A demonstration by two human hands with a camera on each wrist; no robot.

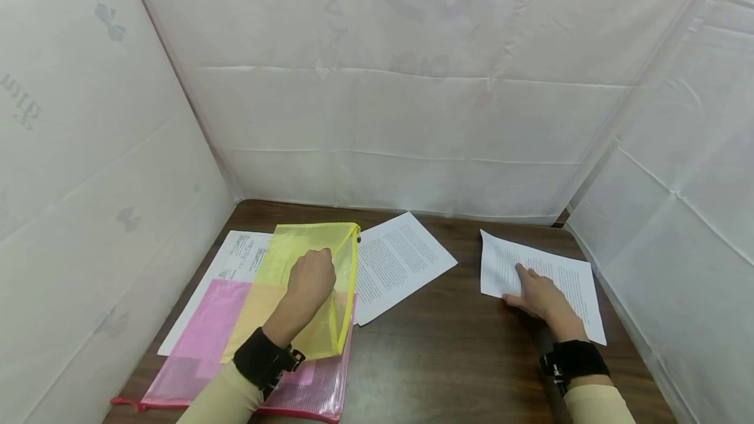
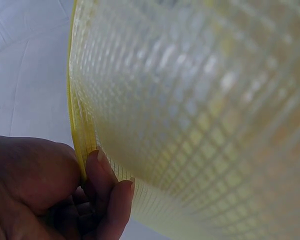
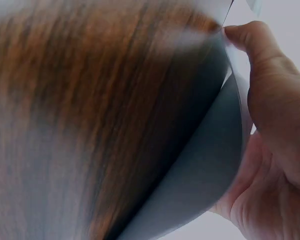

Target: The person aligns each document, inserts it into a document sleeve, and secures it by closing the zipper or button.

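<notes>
Yellow mesh pouch (image 1: pixel 312 280) lies on a pink pouch (image 1: pixel 203 339) in the head view, its zip side lifted by the left hand (image 1: pixel 309 278), while the right hand (image 1: pixel 538 296) rests on a printed sheet (image 1: pixel 559 277) well apart on the wooden table (image 1: pixel 448 352); nothing appears filed yet. Left wrist view: fingers (image 2: pixel 107 200) pinch the pouch edge. Right wrist view (blurred): the thumb (image 3: pixel 255 45) seems to lift the sheet's edge.

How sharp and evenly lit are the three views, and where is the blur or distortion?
Head view: even, soft light, wide-angle bending at the edges, the left hand and right hand sharp. Left wrist view: the yellow mesh pouch fills the frame, too close, soft and glary. Right wrist view: the table is heavily blurred, the lifted sheet of paper in shadow.
</notes>
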